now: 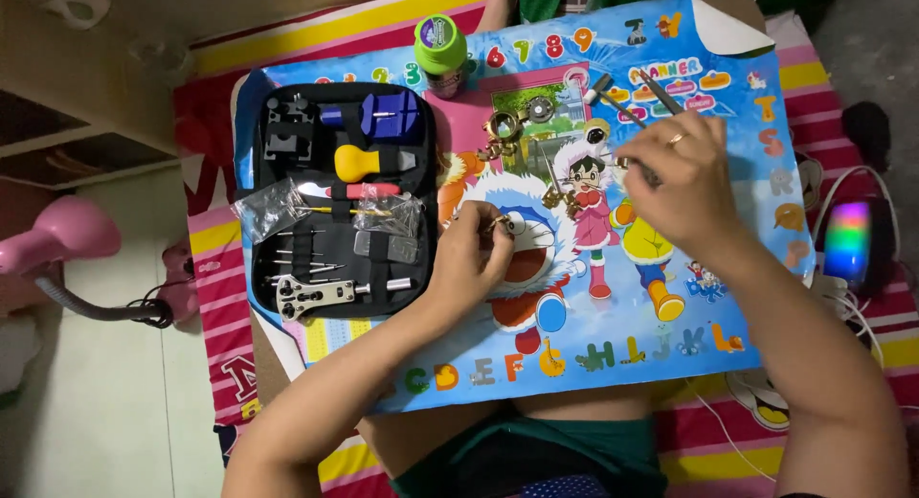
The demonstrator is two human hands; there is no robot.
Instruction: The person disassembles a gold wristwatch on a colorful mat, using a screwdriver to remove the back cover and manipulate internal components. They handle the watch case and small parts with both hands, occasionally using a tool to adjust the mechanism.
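While I was standing over them, the person sat with a bright blue cartoon poster spread out like a work mat, alphabet letters and numbers all round its edge. Their left hand was pinched shut on a small gold-coloured watch part, holding it just above the poster near the middle of the cartoon drawing. I couldn't make out exactly what piece it was, too tiny from where I stood.

Their right hand, with a ring on one finger, was closed around a thin metal tool, gripped like a pen and angled down toward the left. Its tip sat close to a gold watch band lying on the poster between the two hands.

Further up the poster lay a gold watch case and a round silver watch back, just beside each other, with a small hammer off to their right. A green-lidded bottle stood at the poster's top edge.

Left of the hands, a black zip tool case lay open, packed with a blue holder, a yellow-handled tool, a red-handled screwdriver, a silver case wrench and a couple of little plastic bags. A pink desk lamp sat well off to the left.
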